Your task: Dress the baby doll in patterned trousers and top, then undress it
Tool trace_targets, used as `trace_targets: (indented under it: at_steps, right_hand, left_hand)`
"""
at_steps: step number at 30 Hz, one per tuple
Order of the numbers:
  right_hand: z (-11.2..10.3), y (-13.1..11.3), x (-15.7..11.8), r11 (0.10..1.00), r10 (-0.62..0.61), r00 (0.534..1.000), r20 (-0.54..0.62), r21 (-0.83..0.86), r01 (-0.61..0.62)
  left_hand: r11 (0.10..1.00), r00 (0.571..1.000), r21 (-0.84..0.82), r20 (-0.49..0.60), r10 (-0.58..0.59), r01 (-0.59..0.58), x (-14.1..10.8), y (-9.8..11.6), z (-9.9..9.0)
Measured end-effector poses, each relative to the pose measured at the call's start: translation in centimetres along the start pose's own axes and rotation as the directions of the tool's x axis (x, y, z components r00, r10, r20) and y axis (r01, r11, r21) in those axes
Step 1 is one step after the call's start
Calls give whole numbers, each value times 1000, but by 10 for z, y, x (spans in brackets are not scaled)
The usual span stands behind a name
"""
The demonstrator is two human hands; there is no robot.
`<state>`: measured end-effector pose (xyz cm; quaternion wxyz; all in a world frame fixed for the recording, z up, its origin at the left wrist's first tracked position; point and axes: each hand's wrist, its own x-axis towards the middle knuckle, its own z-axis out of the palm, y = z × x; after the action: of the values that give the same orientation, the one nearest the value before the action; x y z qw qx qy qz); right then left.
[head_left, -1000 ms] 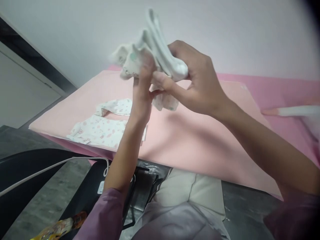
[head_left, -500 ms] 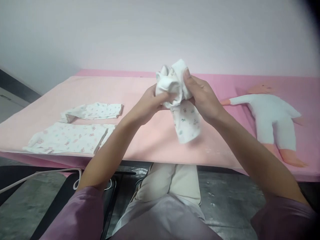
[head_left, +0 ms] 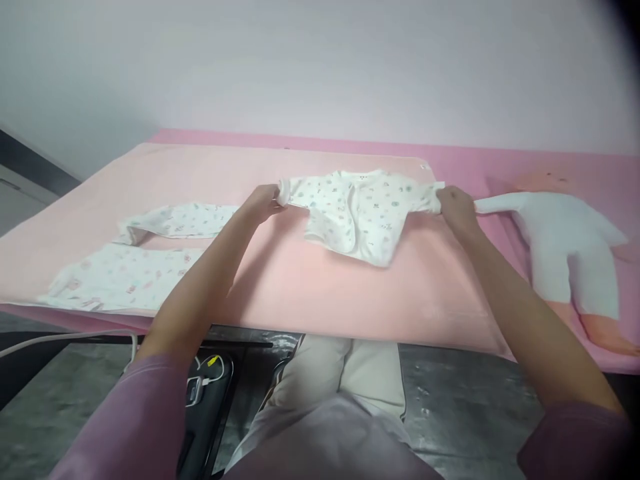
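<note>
A small white baby shirt [head_left: 373, 210] with a tiny coloured print hangs stretched sideways between my hands above the pink table cover. My left hand [head_left: 265, 202] is closed on the cuff of one sleeve. The other sleeve's end is gripped by my right hand [head_left: 455, 207]. Its front is partly open, with the body drooping below the sleeves. To the left lie white printed baby pants [head_left: 125, 273], partly hidden by my left forearm.
On the right a stuffed doll [head_left: 570, 233] in white lies on the pink cloth [head_left: 460, 163]. The peach table cover [head_left: 300, 300] reaches the front edge. Below left, a white cable [head_left: 65, 339] and a small device [head_left: 194, 391] rest by a black surface.
The bunched shirt has opened out and is now spread wide. My hands have moved apart, left hand leftward and right hand rightward, each to a sleeve end.
</note>
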<state>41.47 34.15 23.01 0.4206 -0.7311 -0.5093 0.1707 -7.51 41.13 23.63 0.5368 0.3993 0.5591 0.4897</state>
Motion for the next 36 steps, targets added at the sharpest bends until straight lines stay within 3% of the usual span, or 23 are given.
trace_targets:
  at_steps: [3, 7, 9, 11, 14, 15, 17, 19, 20, 23, 26, 31, 33, 36]
  right_hand:
    - [19, 27, 2, 995, 41, 995, 86, -96, -33]
    - [35, 41, 3, 993, 58, 991, 119, -109, -45]
    - [36, 40, 12, 993, 95, 988, 124, -75, -86]
    - [33, 38, 25, 995, 100, 984, 146, 0, -101]
    - [28, 37, 41, 999, 40, 980, 194, -7, -39]
    - [29, 36, 43, 998, 9, 983, 184, -69, 4]
    - [34, 36, 40, 967, -120, 985, 121, -210, 144]
    - [47, 36, 32, 899, -311, 944, 111, -288, 330]
    - [55, 36, 27, 858, -385, 908, 163, -298, 417]
    - [77, 38, 17, 786, -399, 819, 411, -307, 537]
    - [85, 33, 9, 747, -343, 797, 497, -371, 552]
    - [62, -13, -44, 722, -523, 760, 386, -273, 636]
    - [54, -36, -75, 739, -529, 715, 456, -167, 653]
    - [56, -56, -112, 727, -472, 618, 628, -118, 676]
  left_hand:
    - [978, 1000, 207, -21, -22, 26, 18, -13, 8]
    - [784, 997, 617, 20, 75, -71, 33, -23, 11]
    - [734, 995, 673, 37, 93, -93, 42, -24, 8]
    - [758, 998, 649, 21, 67, -64, 52, -22, 2]
    - [757, 999, 652, 6, 35, -30, 64, -19, -2]
    - [715, 997, 697, -7, 72, -47, 65, -20, -1]
    - [572, 967, 808, -14, 253, -138, 63, -23, 5]
    - [396, 900, 872, 102, 424, -286, 57, -31, 17]
    - [320, 874, 874, 204, 441, -365, 54, -36, 24]
    - [198, 856, 847, 432, 283, -493, 44, -53, 40]
    - [184, 870, 859, 435, 230, -478, 39, -62, 46]
    - [305, 803, 777, 395, 446, -551, 29, -51, 57]
    - [312, 775, 744, 417, 474, -591, 24, -44, 74]
    - [326, 701, 624, 586, 407, -711, 22, -38, 118]
